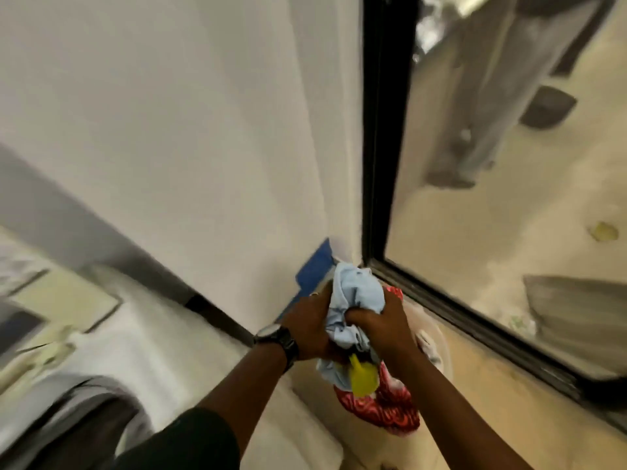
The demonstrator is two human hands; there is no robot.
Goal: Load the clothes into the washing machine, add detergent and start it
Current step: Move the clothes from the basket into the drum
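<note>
Loading stage, early. Left hand (310, 325) and right hand (381, 329) are both gripping a bundle of clothes (356, 296) above the floor, right of the washing machine (112, 340). Nothing is visibly loaded; detergent and start are pending.

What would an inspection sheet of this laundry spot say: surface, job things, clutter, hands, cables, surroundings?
Surface: beige floor, blurred.
Job's things: bundle of clothes, light blue, yellow and red patterned; washing machine at lower left, blurred.
Clutter: blue object at the foot of the wall, too blurred to identify.
Hands: left hand and right hand both grip the bundle.
Cables: nothing seen.
Surroundings: white wall; dark-framed glass door on the right.
</note>
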